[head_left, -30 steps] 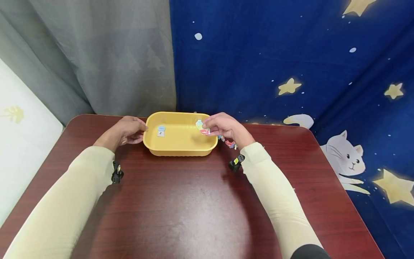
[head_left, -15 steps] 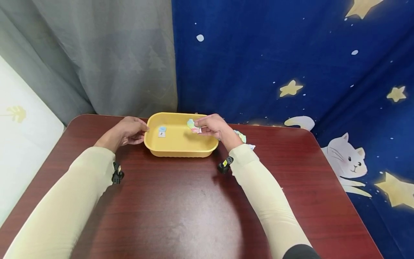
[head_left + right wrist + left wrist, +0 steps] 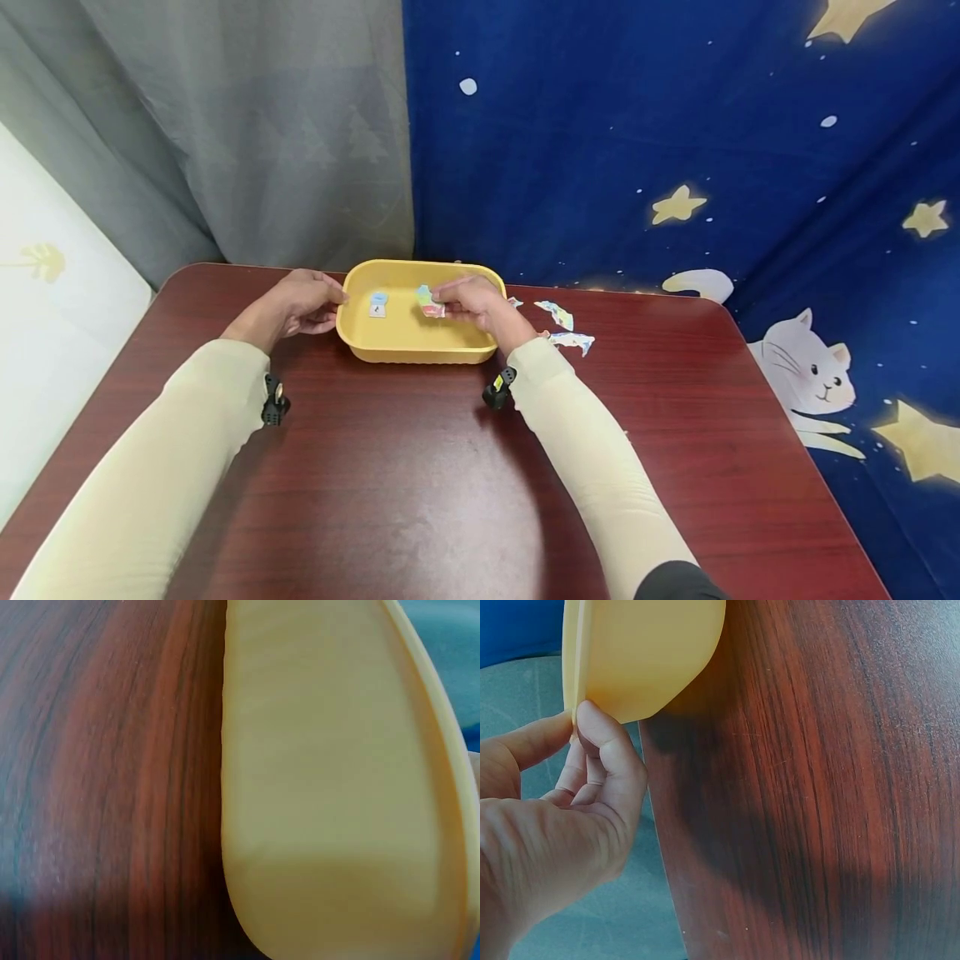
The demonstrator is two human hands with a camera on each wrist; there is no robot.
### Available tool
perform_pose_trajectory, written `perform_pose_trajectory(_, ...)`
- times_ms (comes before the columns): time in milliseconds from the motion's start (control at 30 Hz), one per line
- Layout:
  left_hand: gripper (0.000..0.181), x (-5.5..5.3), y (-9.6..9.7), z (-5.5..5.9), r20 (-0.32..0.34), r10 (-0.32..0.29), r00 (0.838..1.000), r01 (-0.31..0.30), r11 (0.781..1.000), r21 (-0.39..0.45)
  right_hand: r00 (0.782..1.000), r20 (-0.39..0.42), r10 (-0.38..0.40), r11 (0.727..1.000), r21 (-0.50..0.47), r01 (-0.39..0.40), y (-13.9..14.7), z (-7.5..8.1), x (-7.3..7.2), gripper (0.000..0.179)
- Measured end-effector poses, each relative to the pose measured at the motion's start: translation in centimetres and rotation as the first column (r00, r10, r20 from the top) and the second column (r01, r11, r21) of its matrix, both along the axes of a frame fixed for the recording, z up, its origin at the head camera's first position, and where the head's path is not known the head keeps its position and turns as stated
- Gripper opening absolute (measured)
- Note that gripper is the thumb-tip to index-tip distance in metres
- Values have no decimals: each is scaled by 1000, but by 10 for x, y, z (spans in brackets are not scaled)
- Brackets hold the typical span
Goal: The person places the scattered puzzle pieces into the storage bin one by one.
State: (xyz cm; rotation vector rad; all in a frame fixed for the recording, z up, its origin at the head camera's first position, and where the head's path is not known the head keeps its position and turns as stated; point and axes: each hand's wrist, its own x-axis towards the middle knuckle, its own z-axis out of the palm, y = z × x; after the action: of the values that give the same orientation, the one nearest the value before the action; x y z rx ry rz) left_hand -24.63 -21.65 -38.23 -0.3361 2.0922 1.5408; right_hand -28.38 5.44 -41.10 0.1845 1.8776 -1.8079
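A yellow plastic basin point(image 3: 420, 343) stands at the back of the table; its side wall point(image 3: 322, 765) fills much of the right wrist view. My left hand point(image 3: 302, 302) pinches its left rim between thumb and fingers, as the left wrist view shows, where the hand point(image 3: 562, 817) grips the edge. Over the inside of the basin, my right hand point(image 3: 472, 302) pinches a small colourful paper cutout point(image 3: 427, 302) with green, blue and pink patches. A light blue and white paper piece point(image 3: 377, 306) lies at the left inside the basin.
Several colourful paper cutouts point(image 3: 572, 341) lie on the dark red table point(image 3: 420, 467) just right of the basin. Behind the table's far edge hang a grey curtain point(image 3: 300, 150) and a blue starry curtain point(image 3: 570, 150).
My right hand has moved left with the paper cutout, from the basin's right rim to over its inside. The cutouts on the table have come into view. My left hand stays on the rim.
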Motion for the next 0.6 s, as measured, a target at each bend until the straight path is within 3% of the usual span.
perform_pose_trajectory(600, 30, -2, -1, 2, 11, -3, 1000, 3, 1000, -4, 997, 30, 72, 988, 136, -76, -40, -6, -15, 35)
